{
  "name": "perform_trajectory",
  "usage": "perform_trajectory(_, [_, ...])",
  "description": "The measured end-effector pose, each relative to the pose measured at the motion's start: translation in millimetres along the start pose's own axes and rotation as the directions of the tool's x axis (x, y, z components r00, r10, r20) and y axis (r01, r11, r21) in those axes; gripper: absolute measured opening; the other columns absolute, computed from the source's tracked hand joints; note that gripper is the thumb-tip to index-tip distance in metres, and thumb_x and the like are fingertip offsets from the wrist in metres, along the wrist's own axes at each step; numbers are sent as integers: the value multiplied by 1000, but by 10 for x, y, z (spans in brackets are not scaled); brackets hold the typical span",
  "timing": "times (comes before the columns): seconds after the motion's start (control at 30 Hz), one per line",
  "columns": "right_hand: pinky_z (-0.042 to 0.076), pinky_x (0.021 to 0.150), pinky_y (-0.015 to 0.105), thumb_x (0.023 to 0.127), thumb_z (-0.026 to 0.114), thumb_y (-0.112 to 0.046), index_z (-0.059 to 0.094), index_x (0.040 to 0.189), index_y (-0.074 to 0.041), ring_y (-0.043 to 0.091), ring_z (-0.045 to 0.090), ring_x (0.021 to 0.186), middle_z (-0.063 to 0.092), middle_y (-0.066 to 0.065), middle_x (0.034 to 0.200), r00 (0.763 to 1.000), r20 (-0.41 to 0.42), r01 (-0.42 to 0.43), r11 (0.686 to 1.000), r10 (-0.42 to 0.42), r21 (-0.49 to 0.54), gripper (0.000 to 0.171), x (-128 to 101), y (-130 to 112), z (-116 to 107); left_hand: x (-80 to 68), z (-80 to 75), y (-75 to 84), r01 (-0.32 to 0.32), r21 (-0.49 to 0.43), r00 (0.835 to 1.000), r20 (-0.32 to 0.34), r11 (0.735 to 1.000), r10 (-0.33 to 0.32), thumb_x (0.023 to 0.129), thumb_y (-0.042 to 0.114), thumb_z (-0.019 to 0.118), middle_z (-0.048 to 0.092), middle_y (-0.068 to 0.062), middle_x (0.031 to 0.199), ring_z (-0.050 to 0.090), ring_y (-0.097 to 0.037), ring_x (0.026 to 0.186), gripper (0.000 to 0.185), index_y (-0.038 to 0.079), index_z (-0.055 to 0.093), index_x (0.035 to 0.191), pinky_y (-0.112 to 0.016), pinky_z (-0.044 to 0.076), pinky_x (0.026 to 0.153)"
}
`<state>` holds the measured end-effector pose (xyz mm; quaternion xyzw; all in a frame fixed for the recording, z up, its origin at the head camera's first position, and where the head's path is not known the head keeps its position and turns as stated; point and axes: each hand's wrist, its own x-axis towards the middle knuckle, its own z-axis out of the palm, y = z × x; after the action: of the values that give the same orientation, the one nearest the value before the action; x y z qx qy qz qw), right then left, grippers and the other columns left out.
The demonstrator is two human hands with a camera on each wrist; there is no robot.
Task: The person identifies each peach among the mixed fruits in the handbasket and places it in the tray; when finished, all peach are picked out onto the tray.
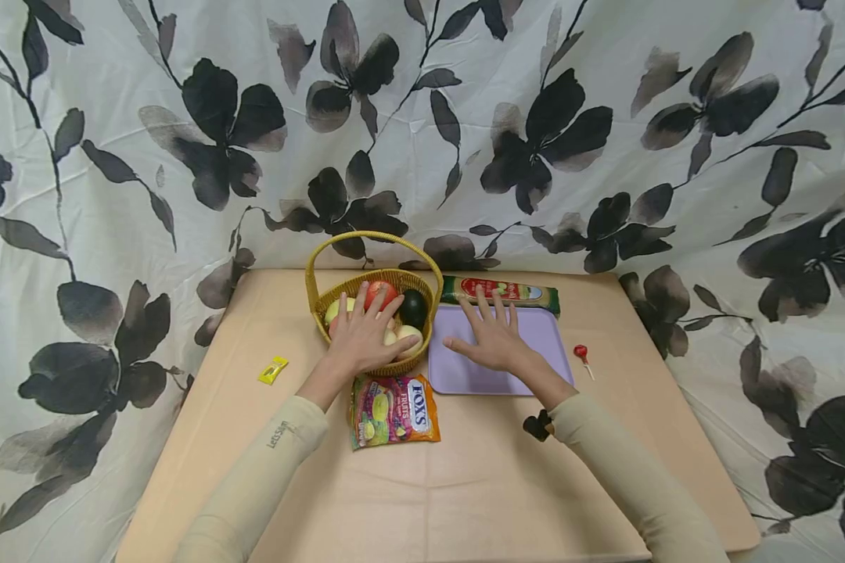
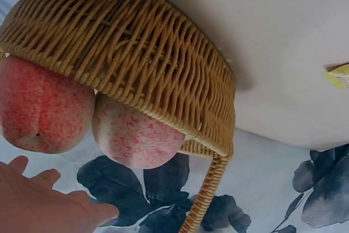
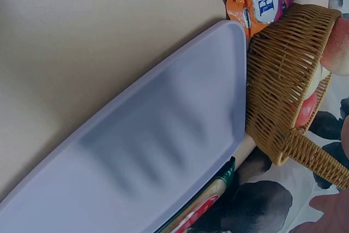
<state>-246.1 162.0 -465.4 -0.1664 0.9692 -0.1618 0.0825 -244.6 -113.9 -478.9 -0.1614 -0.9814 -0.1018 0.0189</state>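
The left hand (image 1: 361,335) lies spread and flat over the fruit in the wicker basket (image 1: 338,295); the right hand (image 1: 491,338) rests flat on the lilac tray (image 1: 535,332) just beside the basket. Only the left wrist view shows two peaches (image 2: 133,135) under the rim. The beige tablecloth (image 1: 465,485) meets a floral curtain (image 1: 605,117) behind the basket.

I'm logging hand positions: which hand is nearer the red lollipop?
Right. The right hand lies flat on the lilac tray, just beside the red lollipop; the left hand is over the basket, beyond the tray.

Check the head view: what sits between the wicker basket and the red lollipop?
The lavender tray lies between basket and lollipop, with the right hand resting flat on it, seen in the head view.
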Motion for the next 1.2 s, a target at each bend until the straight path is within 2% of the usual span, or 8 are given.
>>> perform_trajectory(0.2, [-7,125,74,97,53,-71,10,169,-22,46,-14,160,-10,15,175,1000,1,14,1000,-14,4,97,-2,-41,-3,-20,-18,-5,6,-3,1000,-4,1000,-6,91,85,42,17,-7,176,-2,-40,163,95,29,27,166,-71,-1,127])
perform_trajectory(0.33, [10,124,76,98,56,-67,20,168,-17,49,-2,160,-2,17,176,998,-32,49,998,-48,33,93,11,-110,-41,-116,-55,-107,49,-94,998,-39,994,-53,89,85,47,7,-8,177,-6,-41,163,98,31,21,167,-71,-4,127])
perform_trajectory(0.43, [28,119,76,99,58,-64,29,165,-17,49,14,159,11,17,175,995,-67,81,995,-77,58,87,38,-200,-98,-246,-70,-265,100,-201,991,-70,974,-116,87,82,57,-7,-10,177,-13,-42,162,106,31,13,168,-72,-4,126])
perform_trajectory(0.53, [43,113,69,98,64,-58,39,160,-15,45,36,151,31,19,167,988,-86,137,985,-129,101,80,70,-318,-158,-402,-61,-443,133,-328,982,-82,935,-169,81,74,73,-17,-14,174,-16,-45,160,119,27,7,169,-76,5,125])
perform_trajectory(0.7, [56,102,54,97,72,-47,48,153,-10,34,61,123,49,21,146,974,-53,226,965,-221,134,71,103,-567,-226,-602,68,-710,196,-512,973,-3,837,-230,74,64,87,-27,-16,171,-10,-53,158,134,21,1,168,-82,20,117])
perform_trajectory(0.87, [59,94,48,95,77,-37,51,151,-8,31,65,109,52,24,141,954,24,294,951,-298,92,68,164,-810,-251,-652,251,-927,244,-577,966,76,779,-247,74,62,88,-20,-22,171,-9,-49,159,139,18,-5,168,-78,22,120])
perform_trajectory(1.07, [57,95,46,90,83,-33,51,150,-7,30,60,114,55,24,140,934,143,315,943,-329,112,72,356,-987,-157,-639,400,-1062,237,-653,966,80,720,-246,77,56,89,5,-27,171,13,-50,158,136,13,-2,168,-70,27,123])
perform_trajectory(1.2, [56,97,43,88,85,-29,55,146,-2,28,57,118,60,22,137,927,200,300,947,-318,116,71,496,-1046,-58,-611,456,-1069,241,-714,966,110,657,-235,78,54,89,5,-26,172,20,-53,156,134,12,0,167,-64,33,122])
